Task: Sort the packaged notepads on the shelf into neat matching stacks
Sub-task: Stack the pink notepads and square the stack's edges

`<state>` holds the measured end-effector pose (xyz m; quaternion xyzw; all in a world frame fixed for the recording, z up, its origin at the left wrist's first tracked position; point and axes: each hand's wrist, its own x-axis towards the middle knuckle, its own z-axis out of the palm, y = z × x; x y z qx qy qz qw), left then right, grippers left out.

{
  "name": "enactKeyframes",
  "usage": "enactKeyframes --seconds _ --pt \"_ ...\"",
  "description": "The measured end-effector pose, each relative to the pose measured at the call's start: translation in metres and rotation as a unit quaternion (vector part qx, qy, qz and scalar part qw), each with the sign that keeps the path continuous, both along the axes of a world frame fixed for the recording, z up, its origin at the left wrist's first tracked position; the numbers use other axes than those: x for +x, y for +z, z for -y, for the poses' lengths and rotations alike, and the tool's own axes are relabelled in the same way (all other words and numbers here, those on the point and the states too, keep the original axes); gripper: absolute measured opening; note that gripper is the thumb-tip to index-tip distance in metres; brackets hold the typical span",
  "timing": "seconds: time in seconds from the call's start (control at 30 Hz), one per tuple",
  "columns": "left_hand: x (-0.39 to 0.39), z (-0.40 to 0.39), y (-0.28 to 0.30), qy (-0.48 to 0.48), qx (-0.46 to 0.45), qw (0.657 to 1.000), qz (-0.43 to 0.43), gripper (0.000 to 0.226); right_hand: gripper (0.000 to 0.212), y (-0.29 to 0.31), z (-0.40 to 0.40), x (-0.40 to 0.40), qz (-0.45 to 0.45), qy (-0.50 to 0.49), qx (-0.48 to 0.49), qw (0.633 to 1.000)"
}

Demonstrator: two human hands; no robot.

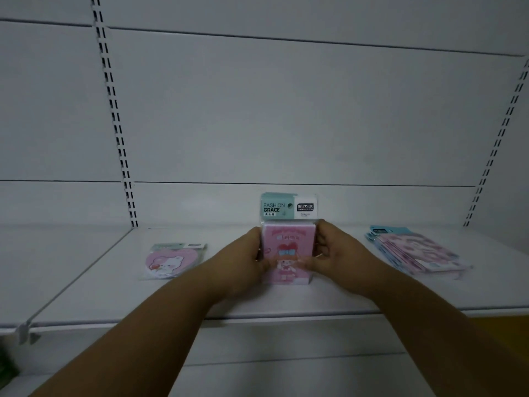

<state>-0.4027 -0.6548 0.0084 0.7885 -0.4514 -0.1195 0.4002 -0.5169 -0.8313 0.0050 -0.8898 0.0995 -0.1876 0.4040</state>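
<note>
Both hands are clamped on the pink notepad pack [287,255] dead center on the shelf [114,296], left hand [248,257] on its left edge and right hand [329,250] on its right, fingers curled round the sides, so neither is closer. Its long axis runs up and away from the person, teal header card on top. Heart-shaped pad [169,262] lies off to the left, fanned pink stack [418,252] to the right, so I'd guess it gets squared up right where it is.

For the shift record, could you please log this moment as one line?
left hand: holds pink notepad pack | right hand: holds same pack | pack: upright, mid-shelf | heart pad: left | stack: right
</note>
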Motion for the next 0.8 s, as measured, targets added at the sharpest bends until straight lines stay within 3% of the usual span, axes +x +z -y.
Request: enactKeyframes --seconds 0.2,0.37,0.57,0.7,0.8 --pt "0.0 0.008 -0.01 0.01 -0.008 1.0 0.002 0.031 0.044 -0.009 0.004 0.004 -0.002 -0.005 0.02 1.0" --pt "0.006 0.003 -0.01 -0.007 0.077 0.996 0.052 0.037 0.04 -0.012 0.001 0.001 -0.028 -0.003 0.003 1.0" --pt "0.01 0.004 -0.009 0.028 0.065 0.995 0.071 0.034 0.038 -0.015 0.0 0.004 -0.028 -0.033 0.013 0.999" --pt "0.012 0.007 -0.001 0.049 0.025 0.998 0.004 0.026 0.021 -0.001 -0.003 0.007 -0.015 -0.036 0.097 0.995" --pt "0.013 0.014 -0.001 0.059 0.033 0.997 -0.031 0.023 0.023 0.007 -0.001 0.011 -0.062 -0.075 0.132 0.986"
